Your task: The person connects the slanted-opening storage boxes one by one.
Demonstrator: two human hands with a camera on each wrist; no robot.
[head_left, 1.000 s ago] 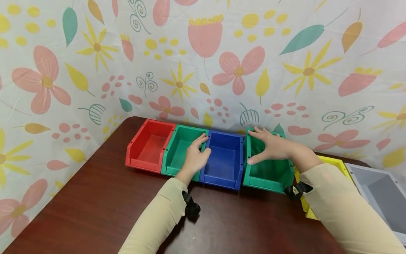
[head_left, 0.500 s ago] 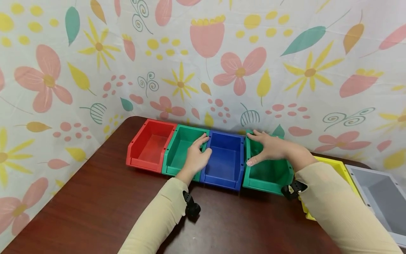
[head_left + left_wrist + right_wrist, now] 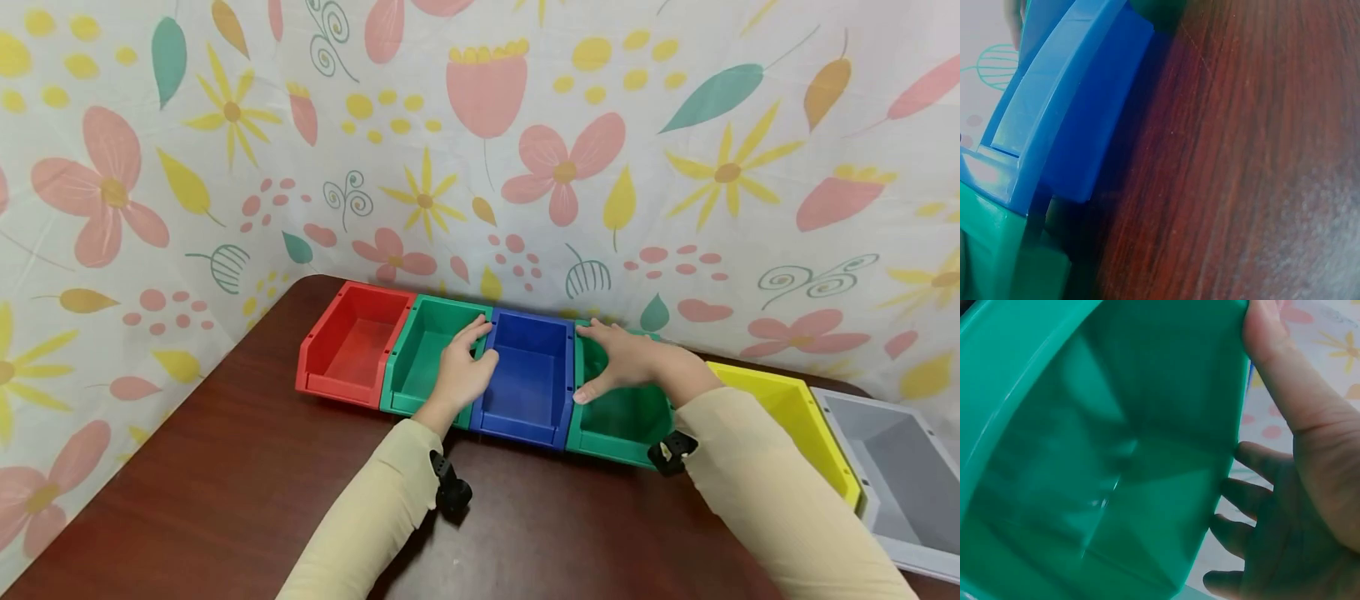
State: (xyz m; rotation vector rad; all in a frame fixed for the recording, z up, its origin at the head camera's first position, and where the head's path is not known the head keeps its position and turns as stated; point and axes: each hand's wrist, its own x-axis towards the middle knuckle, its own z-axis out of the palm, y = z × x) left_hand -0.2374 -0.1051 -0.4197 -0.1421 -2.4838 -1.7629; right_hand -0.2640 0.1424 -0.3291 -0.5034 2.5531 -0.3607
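Note:
In the head view, my left hand (image 3: 461, 371) rests over the shared edge of a green bin (image 3: 431, 346) and a blue bin (image 3: 525, 375). Its thumb stands apart from the extended fingers. My right hand (image 3: 622, 358) reaches over a second green bin (image 3: 622, 417), thumb and fingers spread along that bin's left rim. The right wrist view shows the thumb (image 3: 1272, 350) on the rim and several fingertips at it, not wrapped round it. This bin stands against the blue one. In the left wrist view, the blue bin's front (image 3: 1041, 100) is close; the left fingers are mostly hidden.
A red bin (image 3: 356, 350) begins the row at the left. Right of the second green bin, a gap separates it from a yellow bin (image 3: 787, 408) and a grey bin (image 3: 900, 458). All stand on a dark wooden table (image 3: 225, 492) before a patterned cloth (image 3: 465, 208).
My right hand and the second green bin have shifted left and slightly toward me, closing the gap to the blue bin. More of the yellow bin shows. My left hand stays put.

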